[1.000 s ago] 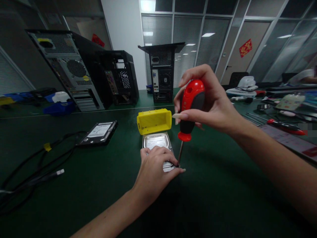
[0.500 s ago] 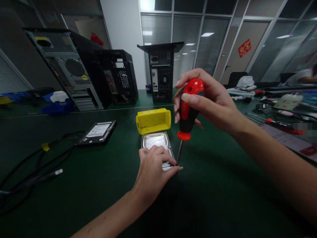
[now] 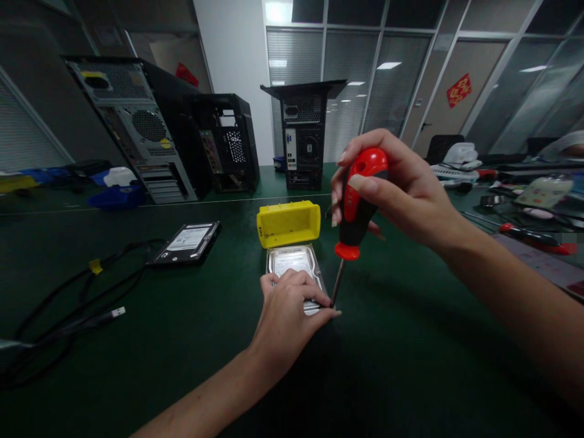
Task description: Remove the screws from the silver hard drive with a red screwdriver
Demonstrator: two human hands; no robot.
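A silver hard drive (image 3: 292, 258) lies on the green table in front of a yellow bin (image 3: 289, 225). My left hand (image 3: 292, 316) covers its near part, fingers curled over the top and the thumb at the near right corner. In my right hand (image 3: 392, 188) is a red and black screwdriver (image 3: 358, 207), held nearly upright with its tip down at that corner, close to my left thumb and index finger. The fingertips partly hide the spot where the tip rests. Whether a screw is there cannot be made out.
Left of the bin lies a second hard drive (image 3: 189, 242), beside black cables (image 3: 82, 304). Computer cases (image 3: 303, 140) stand along the back. To the right are another screwdriver (image 3: 533, 237), a pink sheet (image 3: 533, 264) and assorted tools. Blue bins (image 3: 116, 198) sit at the back left.
The whole view has shifted slightly, so things appear a little further right. Both hands keep their holds, and the screwdriver tip stays at the same corner.
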